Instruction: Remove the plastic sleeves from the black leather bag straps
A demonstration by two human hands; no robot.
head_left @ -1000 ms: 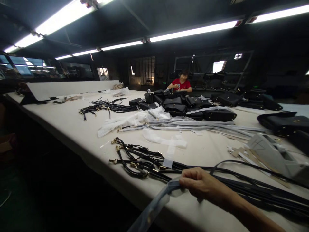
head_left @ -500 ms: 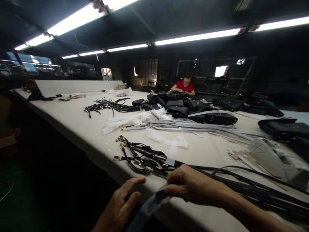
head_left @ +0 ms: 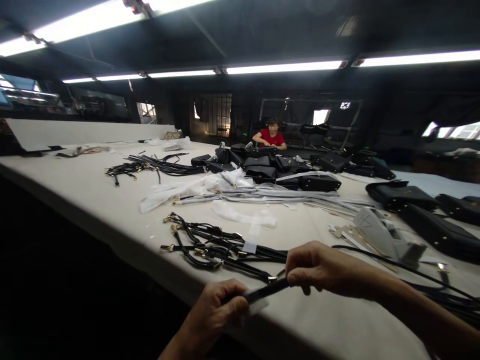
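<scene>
Pinched up in the air by two hands, near the close edge of the white table (head_left: 75,185): one black strap (head_left: 268,290), the middle of this clock. Under its lower end, a bit of cloudy wrap (head_left: 258,306).

Between eight and nine o'clock, the left hand (head_left: 221,310), closed tight on the strap, thumb on top. Cannot tell the place of its smallest fingers. Between two and three o'clock, the right hand (head_left: 318,270), pinching the same strap further along, knuckles up, fingers curled. Held at two spots, maybe to stop droops and twists. Left arm (head_left: 176,346) low, on a slant from eight o'clock. Right arm (head_left: 397,297) longer in view, stretched in from between three and four, over the table.

At ten o'clock, a heap of more straps (head_left: 268,253), gold clips (head_left: 169,217) all at one end, perhaps to save tangles. At eleven, a loose white strip (head_left: 240,212). At two, a grey block (head_left: 378,232) with a pen mark, likely put close for easy reach. Far off at twelve, black bags (head_left: 258,162) in a pile, maybe to leave working room up front. Past them, a person in red (head_left: 273,136).
</scene>
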